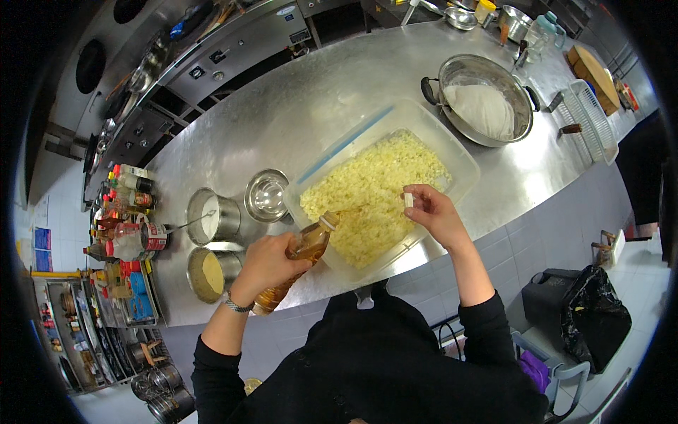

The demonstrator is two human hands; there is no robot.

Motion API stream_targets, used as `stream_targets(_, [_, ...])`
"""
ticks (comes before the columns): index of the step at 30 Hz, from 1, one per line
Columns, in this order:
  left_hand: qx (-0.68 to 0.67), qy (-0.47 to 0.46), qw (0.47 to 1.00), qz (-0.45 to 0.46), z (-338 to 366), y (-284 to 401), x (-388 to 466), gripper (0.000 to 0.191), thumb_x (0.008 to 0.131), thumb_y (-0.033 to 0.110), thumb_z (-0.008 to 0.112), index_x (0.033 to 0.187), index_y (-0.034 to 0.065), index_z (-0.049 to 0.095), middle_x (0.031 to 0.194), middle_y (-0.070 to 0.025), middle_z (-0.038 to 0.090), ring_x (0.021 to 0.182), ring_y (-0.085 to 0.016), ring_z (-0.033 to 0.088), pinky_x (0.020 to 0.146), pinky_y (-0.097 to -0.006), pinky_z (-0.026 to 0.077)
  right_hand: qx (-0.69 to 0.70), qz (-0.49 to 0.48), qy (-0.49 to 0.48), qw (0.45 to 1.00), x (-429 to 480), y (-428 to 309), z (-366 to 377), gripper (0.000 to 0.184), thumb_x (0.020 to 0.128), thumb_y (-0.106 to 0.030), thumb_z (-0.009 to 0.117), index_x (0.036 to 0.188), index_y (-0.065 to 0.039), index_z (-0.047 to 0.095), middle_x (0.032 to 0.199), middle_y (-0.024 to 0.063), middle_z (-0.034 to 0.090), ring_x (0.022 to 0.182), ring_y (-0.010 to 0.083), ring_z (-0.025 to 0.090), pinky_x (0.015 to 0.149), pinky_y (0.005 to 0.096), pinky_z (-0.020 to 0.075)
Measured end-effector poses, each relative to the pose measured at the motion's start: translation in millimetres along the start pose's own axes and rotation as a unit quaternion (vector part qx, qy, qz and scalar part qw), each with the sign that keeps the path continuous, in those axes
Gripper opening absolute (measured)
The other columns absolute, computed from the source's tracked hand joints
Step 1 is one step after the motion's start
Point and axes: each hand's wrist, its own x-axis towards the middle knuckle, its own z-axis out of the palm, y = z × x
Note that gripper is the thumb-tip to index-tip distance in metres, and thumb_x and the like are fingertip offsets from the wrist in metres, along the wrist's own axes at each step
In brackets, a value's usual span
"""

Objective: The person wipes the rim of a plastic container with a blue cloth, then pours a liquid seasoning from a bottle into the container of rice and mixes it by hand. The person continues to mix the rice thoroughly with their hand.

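My left hand grips a clear plastic bottle of amber liquid, tilted with its mouth over a translucent plastic tub. A thin stream seems to run from the mouth onto the finely chopped, pale yellow-green vegetable that covers much of the tub's floor. My right hand pinches a small white bottle cap above the tub's near right side. A blue strip runs along the tub's far left wall.
Left of the tub stand an empty steel bowl, a steel pot of white powder with a spoon, and a pot of yellowish contents. Seasoning bottles crowd the left end. A two-handled pan holding cloth-covered contents and a white basket are at right.
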Motion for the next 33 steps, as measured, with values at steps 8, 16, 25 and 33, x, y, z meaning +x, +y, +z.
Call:
stream_targets(8, [0.001, 0.021, 0.999, 0.027, -1.7, 4.1, 5.9, 0.042, 0.060, 0.036, 0.075, 0.072, 0.0017, 0.054, 0.065, -0.0178, 0.057, 0.065, -0.035, 0.057, 0.059, -0.0417, 0.043, 0.011, 0.001, 0.003, 1.000, 0.4, -1.5, -3.0, 0.036, 0.078, -0.004, 0.066, 0.113, -0.005, 0.057, 0.075, -0.0055, 0.044, 0.068, 0.0042, 0.041, 0.065, 0.0181, 0.0380])
stream_targets(16, [0.010, 0.018, 0.999, 0.024, -4.6, 5.4, 9.1, 0.042, 0.060, 0.038, 0.074, 0.071, 0.0018, 0.056, 0.066, -0.0178, 0.059, 0.067, -0.035, 0.059, 0.061, -0.0417, 0.044, -0.003, 0.005, -0.010, 1.000, 6.4, -10.5, 1.5, 0.036, 0.077, -0.005, 0.068, 0.112, -0.006, 0.058, 0.076, -0.0051, 0.045, 0.070, 0.0043, 0.043, 0.067, 0.0183, 0.0396])
stream_targets(25, [0.026, 0.001, 0.999, 0.036, -3.5, 3.4, 11.6, 0.040, 0.066, 0.041, 0.068, 0.082, 0.0050, 0.059, 0.072, -0.0142, 0.063, 0.072, -0.034, 0.061, 0.064, -0.0434, 0.047, -0.018, -0.003, -0.024, 1.000, 13.9, -21.6, 11.3, 0.036, 0.076, -0.007, 0.069, 0.111, -0.009, 0.060, 0.078, -0.0030, 0.051, 0.070, 0.0055, 0.047, 0.068, 0.0198, 0.0424])
stream_targets(33, [0.029, -0.002, 0.999, 0.031, -2.3, 3.6, 13.7, 0.039, 0.067, 0.041, 0.067, 0.081, 0.0057, 0.059, 0.072, -0.0132, 0.063, 0.073, -0.033, 0.061, 0.064, -0.0435, 0.046, -0.049, -0.037, -0.071, 0.996, 20.6, -35.9, 22.5, 0.038, 0.076, -0.006, 0.069, 0.112, -0.008, 0.060, 0.081, -0.0009, 0.054, 0.074, 0.0075, 0.050, 0.071, 0.0215, 0.0434])
